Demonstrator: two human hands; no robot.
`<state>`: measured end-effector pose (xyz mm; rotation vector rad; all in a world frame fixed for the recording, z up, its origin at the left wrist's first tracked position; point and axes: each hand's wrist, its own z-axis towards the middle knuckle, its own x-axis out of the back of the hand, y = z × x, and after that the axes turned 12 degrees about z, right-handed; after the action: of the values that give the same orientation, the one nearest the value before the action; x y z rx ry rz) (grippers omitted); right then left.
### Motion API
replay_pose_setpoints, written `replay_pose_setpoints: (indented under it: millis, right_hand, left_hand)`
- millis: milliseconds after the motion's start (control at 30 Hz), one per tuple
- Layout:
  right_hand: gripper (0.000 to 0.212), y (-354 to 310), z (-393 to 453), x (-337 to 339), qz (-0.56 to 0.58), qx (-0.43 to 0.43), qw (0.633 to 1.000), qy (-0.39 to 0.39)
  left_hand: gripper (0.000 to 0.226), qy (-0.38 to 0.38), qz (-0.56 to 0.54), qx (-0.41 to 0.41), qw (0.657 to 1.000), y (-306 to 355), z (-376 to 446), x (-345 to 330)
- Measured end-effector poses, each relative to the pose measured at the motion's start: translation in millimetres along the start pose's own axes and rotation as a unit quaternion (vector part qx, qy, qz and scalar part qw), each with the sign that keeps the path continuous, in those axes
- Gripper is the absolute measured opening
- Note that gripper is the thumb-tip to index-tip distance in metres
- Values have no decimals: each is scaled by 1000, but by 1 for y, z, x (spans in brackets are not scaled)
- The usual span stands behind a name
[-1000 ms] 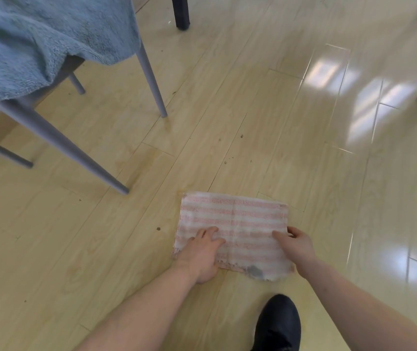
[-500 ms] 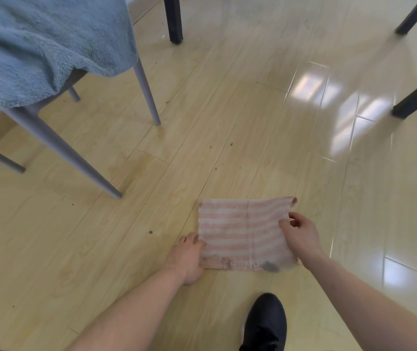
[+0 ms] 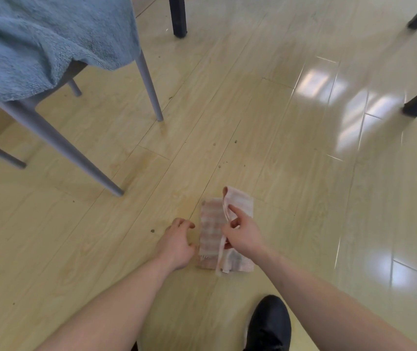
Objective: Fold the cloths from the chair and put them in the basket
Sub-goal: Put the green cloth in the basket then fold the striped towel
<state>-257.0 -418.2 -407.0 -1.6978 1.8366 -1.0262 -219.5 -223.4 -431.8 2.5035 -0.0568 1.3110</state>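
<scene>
Striped cloth (image 3: 211, 230): pink-and-white, on the floor right in front of you, half folded; right part lifted and turned over the left part.
Right hand (image 3: 243, 234): your grip pinches the raised edge of the striped cloth, index finger stretched out along the fold, other fingers curled around the fabric.
Left hand (image 3: 177, 243): just beside the cloth's left edge, fingers bent, tips down at the floor; grip holds nothing; can't tell if a fingertip touches the cloth edge.
Cloth detail: a dark smudge near the near-right corner, frayed near edge, one loose corner sticking up at the far end.
Floor (image 3: 291, 173): pale wood-look planks, glossy, window glare on the right, a few dark specks near the cloth.
Shoe (image 3: 269, 325): black, yours, bottom of view, near the cloth but apart from it.
Chair (image 3: 58, 140): grey legs, upper left, well apart from the striped cloth.
Blue towel (image 3: 40, 39): fluffy, draped over the chair seat, edge hanging over the side.
Dark furniture legs (image 3: 178, 16): one at top centre, two more at the right edge.
</scene>
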Motion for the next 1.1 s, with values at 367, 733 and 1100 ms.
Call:
replay_pose_setpoints:
  millis: [367, 733, 1100]
  right_hand:
    - [54, 13, 27, 12, -76, 46, 991, 101]
    - [74, 22, 54, 32, 45, -72, 988, 132]
    - [13, 22, 47, 40, 59, -47, 994, 79]
  left_hand:
    - [62, 24, -79, 43, 996, 10, 51, 29]
    - [100, -119, -130, 49, 983, 37, 95, 30]
    - [38, -70, -126, 48, 988, 36, 89, 22]
